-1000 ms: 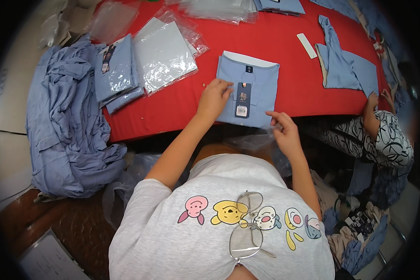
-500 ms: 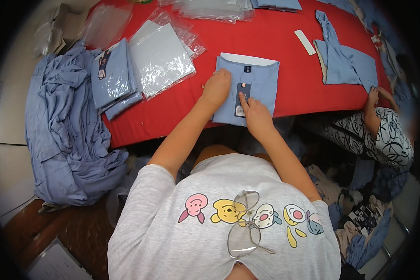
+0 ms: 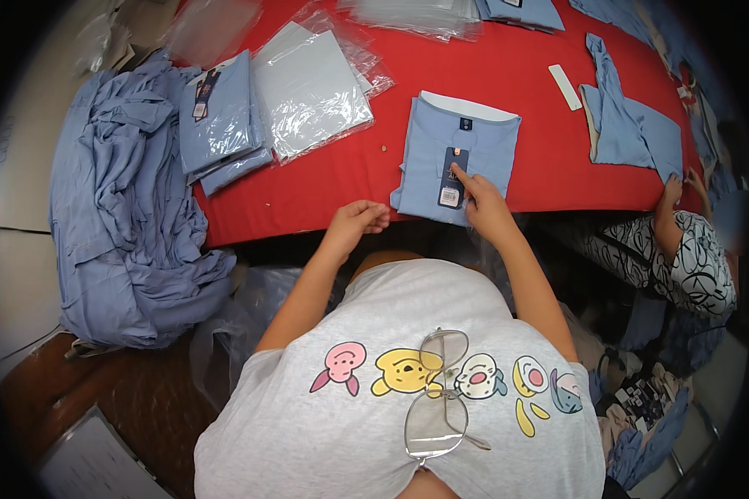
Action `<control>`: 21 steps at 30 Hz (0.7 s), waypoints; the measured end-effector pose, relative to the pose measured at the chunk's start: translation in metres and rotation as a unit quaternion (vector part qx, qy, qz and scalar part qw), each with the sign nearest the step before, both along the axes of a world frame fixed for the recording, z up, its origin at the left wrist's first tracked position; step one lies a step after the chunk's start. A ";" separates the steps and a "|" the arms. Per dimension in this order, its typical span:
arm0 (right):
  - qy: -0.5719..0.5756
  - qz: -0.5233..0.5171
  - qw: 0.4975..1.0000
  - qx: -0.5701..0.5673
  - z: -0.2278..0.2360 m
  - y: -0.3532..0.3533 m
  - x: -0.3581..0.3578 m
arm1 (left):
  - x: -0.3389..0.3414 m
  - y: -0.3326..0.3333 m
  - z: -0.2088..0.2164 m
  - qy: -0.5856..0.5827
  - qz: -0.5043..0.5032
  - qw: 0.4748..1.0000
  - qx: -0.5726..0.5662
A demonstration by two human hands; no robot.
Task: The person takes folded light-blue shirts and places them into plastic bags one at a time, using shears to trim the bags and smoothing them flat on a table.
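A folded light blue shirt (image 3: 493, 143) lies on the red-covered table near its front edge, with white board showing at the neckline. On its front sits a dark navy hang tag (image 3: 450, 190). My right hand (image 3: 491, 209) rests at the shirt's lower right, index finger stretched out onto the tag and the other fingers bent. Off the shirt's lower left corner, at the table edge, my left hand (image 3: 358, 228) is closed loosely, its fingers curled together; I see nothing in it.
Bagged folded shirts (image 3: 216, 116) and clear bags with white boards (image 3: 312, 91) lie to the left, beside a heap of blue shirts (image 3: 121, 208). A white strip (image 3: 565, 87) and another shirt (image 3: 637, 125) lie right, where a person's hand (image 3: 671, 193) touches that shirt.
My left hand has come off the shirt's left edge and drawn back toward me, past the table edge. My right index finger stays on the tag. The whole view has shifted slightly.
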State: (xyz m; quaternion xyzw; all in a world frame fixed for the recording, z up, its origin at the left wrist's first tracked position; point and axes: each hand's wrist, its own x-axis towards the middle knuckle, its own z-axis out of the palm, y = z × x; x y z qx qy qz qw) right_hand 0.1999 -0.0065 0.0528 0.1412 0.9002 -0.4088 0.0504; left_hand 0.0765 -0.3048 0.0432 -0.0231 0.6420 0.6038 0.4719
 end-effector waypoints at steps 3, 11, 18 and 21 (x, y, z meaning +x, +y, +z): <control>0.006 -0.002 1.000 -0.021 0.001 0.005 0.000 | 0.024 0.050 -0.017 0.128 0.033 0.990 -0.043; 0.056 0.004 0.998 0.005 -0.002 0.000 0.004 | 0.035 0.098 -0.013 0.312 0.131 0.941 0.014; 0.075 -0.067 0.995 -0.016 0.021 0.002 0.035 | 0.016 0.087 -0.037 0.266 0.032 0.957 -0.109; 0.063 -0.126 0.989 -0.038 0.046 0.007 0.070 | 0.012 0.098 -0.036 0.156 0.145 0.977 -0.008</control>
